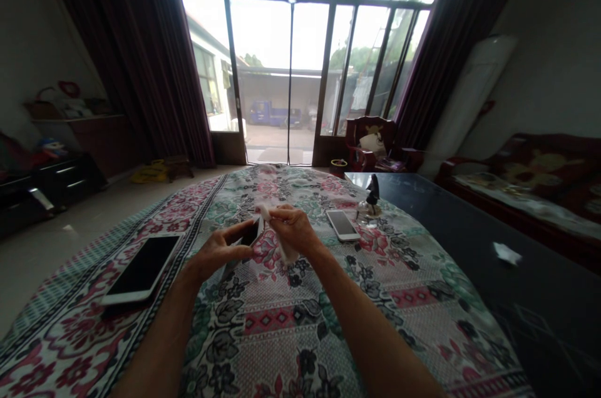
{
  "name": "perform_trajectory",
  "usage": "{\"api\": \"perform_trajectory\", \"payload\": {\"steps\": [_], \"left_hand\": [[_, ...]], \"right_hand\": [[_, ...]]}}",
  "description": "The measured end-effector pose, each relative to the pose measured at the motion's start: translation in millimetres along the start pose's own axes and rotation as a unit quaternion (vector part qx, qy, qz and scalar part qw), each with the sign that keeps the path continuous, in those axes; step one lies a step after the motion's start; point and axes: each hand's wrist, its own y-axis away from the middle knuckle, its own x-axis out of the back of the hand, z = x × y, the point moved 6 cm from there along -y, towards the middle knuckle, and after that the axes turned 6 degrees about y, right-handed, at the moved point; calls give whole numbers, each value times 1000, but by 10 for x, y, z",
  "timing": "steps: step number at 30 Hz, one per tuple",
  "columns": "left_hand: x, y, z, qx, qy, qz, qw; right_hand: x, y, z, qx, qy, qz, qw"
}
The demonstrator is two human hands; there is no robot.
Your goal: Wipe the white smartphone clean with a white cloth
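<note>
My left hand [216,253] grips a dark-screened phone [251,234] by its edges, thumb on the near side and fingers on the far side. In my right hand [295,226] is a white tissue [288,253], pinched between the fingers and hanging down below them. The tissue's upper end is close to the phone's far edge; whether they touch I cannot tell. To the right of my hands lies a white smartphone [342,225], face up. On the left a large white tablet [144,268] with a black screen lies on the flowered cloth.
A flowered cloth [277,354] covers the round table. A small dark figurine [372,191] stands beyond the white smartphone. At the right is a dark table [451,229] with a crumpled white tissue [507,254] on it. Glass doors and a wooden armchair [370,138] are beyond.
</note>
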Motion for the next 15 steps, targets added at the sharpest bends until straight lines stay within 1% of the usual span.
{"api": "perform_trajectory", "payload": {"steps": [2, 4, 6, 12, 15], "left_hand": [[-25, 0, 2, 4, -6, -10, 1000], [-26, 3, 0, 3, -5, -12, 1000], [8, 4, -10, -1, 5, 1, 1000], [128, -6, -59, -21, 59, 44, 997], [124, 1, -40, -22, 66, 48, 996]], "right_hand": [[-11, 3, 77, -10, 13, 20, 1000], [-28, 7, 79, -5, 16, 27, 999], [-46, 13, 16, 6, 12, 21, 1000], [-76, 27, -290, 43, -30, -27, 998], [-68, 29, -321, 50, -39, -32, 997]]}}
